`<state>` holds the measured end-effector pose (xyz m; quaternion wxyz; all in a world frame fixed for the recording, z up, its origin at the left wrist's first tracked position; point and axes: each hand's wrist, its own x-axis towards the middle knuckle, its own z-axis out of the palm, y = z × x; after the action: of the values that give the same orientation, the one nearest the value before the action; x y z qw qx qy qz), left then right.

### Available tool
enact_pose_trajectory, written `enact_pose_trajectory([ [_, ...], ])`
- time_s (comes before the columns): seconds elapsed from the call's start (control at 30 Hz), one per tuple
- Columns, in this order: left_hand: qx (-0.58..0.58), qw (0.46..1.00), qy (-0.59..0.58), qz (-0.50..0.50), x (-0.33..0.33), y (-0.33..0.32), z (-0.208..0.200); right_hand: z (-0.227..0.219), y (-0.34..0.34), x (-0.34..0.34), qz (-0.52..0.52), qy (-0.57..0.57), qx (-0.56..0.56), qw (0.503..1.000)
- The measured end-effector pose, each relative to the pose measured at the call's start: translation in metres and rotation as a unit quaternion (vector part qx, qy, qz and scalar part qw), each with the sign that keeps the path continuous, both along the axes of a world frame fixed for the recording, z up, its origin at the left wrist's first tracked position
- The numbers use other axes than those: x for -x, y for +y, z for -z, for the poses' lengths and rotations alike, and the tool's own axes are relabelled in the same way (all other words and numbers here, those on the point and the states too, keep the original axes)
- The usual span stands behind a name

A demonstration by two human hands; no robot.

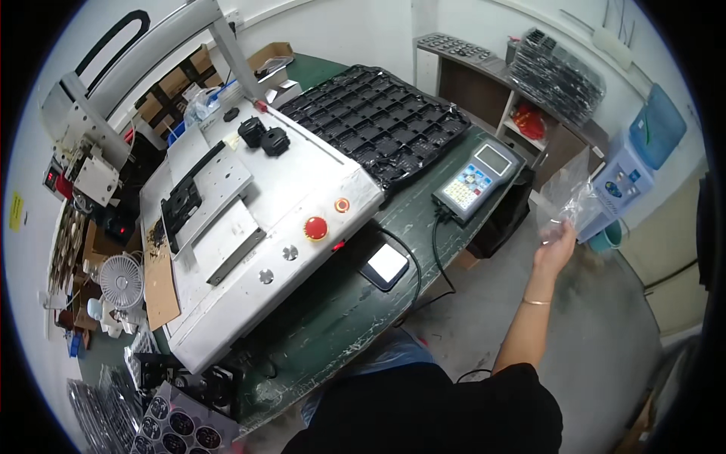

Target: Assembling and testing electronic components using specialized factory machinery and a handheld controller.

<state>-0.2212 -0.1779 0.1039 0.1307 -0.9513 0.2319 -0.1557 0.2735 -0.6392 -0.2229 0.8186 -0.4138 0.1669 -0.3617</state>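
Observation:
My right hand (pixel 556 247) reaches out to the right, over the floor beyond the bench. Its fingers are closed on a clear plastic bag (pixel 571 198), crumpled and see-through, in front of the water dispenser. A thin bangle circles that wrist. My left hand does not show. On the green bench (pixel 333 314) stands a white benchtop machine (pixel 318 163) with a red stop button (pixel 315 228). Two small black parts (pixel 263 136) sit on its top. A black part (pixel 181 200) lies in the metal fixture at its left.
A black compartment tray (pixel 374 121) lies behind the machine. Nearer are a handheld control pendant (pixel 480 181) with a cable and a phone (pixel 386 265) with a lit screen. A water dispenser (pixel 624 178) and wooden cabinet (pixel 491 79) stand right. A small white fan (pixel 122 281) stands left.

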Motion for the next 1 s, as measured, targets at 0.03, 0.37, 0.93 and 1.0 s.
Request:
enact_pose_trajectory([
  [0.03,-0.006,1.000,-0.004,0.006,-0.009,-0.006,-0.003,0.054,-0.040,-0.027,0.018,0.043,0.014,0.999],
  [0.37,0.154,0.976,-0.028,-0.153,-0.051,-0.034,0.024,0.213,-0.034,-0.134,-0.189,0.252,0.095,0.944],
  [0.93,0.610,0.736,-0.154,0.250,-0.115,-0.006,0.137,0.022,0.062,0.023,-0.421,-0.193,0.083,0.883],
  [1.0,0.670,0.655,-0.151,0.313,-0.145,-0.012,0.162,-0.014,0.123,0.081,-0.620,-0.227,0.100,0.744],
])
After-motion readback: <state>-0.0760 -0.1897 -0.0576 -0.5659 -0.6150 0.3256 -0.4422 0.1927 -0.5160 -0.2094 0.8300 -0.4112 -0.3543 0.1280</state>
